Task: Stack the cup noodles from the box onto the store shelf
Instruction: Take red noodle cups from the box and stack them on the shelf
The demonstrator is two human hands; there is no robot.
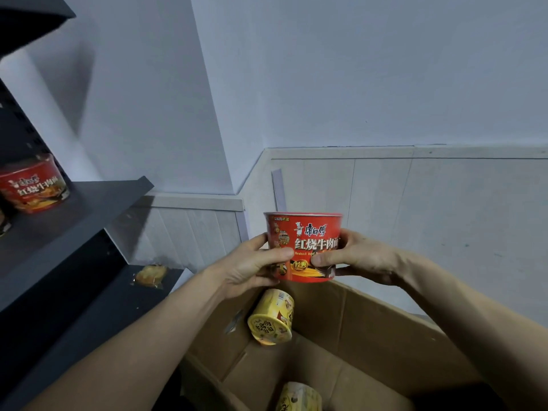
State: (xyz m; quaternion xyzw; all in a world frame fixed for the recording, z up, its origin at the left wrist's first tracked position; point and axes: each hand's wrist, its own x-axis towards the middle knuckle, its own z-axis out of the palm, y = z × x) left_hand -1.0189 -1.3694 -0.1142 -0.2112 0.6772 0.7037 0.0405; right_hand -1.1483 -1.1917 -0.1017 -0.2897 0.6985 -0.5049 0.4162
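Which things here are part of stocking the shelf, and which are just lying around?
Job: held red cup in left hand and right hand; yellow cup and second yellow cup in cardboard box; shelf; shelved red cup.
Lying about: small packet on lower shelf.

held cup (304, 247) above box (370, 321), between left hand (252, 265) and right hand (355, 256). tipped cup (271, 317) and near cup (298, 396) inside box. shelf (89, 209) left of box; shelf cup (34, 183) on upper board, packet (149, 275) on board below.

Both arms forward; left hand (252, 269), right hand (363, 258), fingers (280, 253) around the red cup (305, 231).
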